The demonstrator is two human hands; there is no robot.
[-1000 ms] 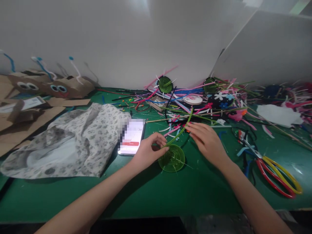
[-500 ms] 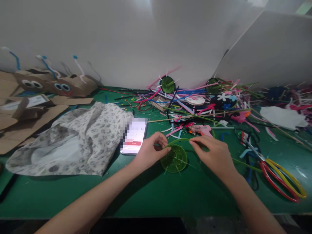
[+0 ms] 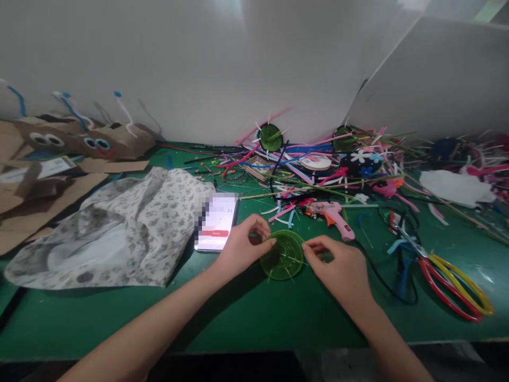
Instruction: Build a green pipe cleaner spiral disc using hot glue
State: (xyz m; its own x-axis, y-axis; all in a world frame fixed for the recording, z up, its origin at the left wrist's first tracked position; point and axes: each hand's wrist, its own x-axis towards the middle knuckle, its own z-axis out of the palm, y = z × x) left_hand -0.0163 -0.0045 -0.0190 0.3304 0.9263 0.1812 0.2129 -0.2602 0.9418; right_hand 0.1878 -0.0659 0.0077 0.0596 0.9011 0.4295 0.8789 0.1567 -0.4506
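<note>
A round green coil of pipe cleaner [image 3: 282,262] with thin pale strands across it lies low over the table in front of me. My left hand [image 3: 248,239] grips its upper left rim, thumb on top and fingers curled behind. On the other side, my right hand [image 3: 334,265] pinches a green pipe cleaner [image 3: 298,237] between thumb and fingertips, close against the upper right edge of the coil. The part of that strand beyond my right fingers is hidden. Just above my right hand lies a pink glue gun [image 3: 336,215].
Red and yellow handled scissors [image 3: 453,286] lie at right. A lit phone [image 3: 217,228] and a patterned cloth hat [image 3: 131,228] are left of my hands. Behind stretches a heap of coloured pipe cleaners [image 3: 294,172]. Cardboard pieces with googly eyes [image 3: 119,143] stand far left.
My right hand has moved left and down, bringing the green pipe cleaner from an arch above the coil to lie along its edge. My left hand keeps its grip.
</note>
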